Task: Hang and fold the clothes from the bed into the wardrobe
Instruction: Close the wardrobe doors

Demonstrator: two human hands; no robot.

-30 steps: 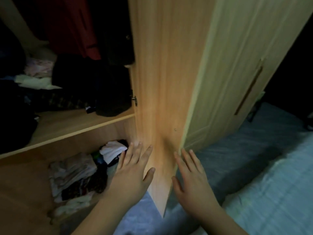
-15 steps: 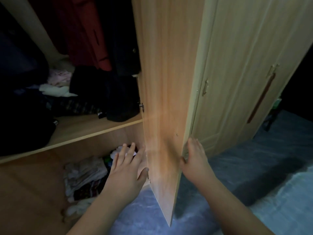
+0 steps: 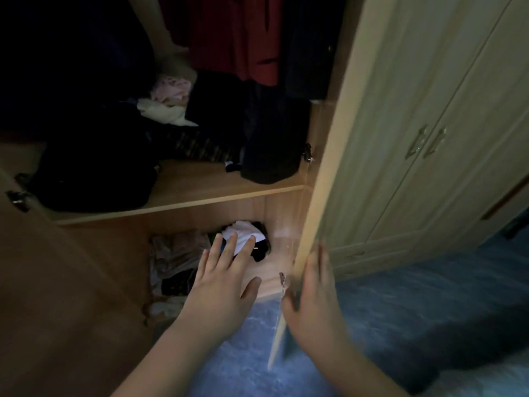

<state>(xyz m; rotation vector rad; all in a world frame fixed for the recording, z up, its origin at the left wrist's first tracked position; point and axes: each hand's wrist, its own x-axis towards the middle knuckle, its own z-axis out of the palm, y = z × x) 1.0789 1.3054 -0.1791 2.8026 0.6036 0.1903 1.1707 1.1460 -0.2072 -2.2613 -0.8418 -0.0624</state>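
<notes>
At the wardrobe, head view: the door (image 3: 323, 156) is now swung further open than a second ago, edge-on to the camera.
Meaning: both shelves are reachable, so putting clothes away can start, I think.
Door axis: long axis upright, free edge pointing toward the person.
Right hand (image 3: 312, 293): fingers straight, pressing flat on the door's outer face near its lower edge.
Left hand (image 3: 223, 285): fingers spread and released, holding nothing, before the lower shelf.
Clothes: a white cloth (image 3: 243, 233) lies on the lower shelf; dark garments hang above.
</notes>
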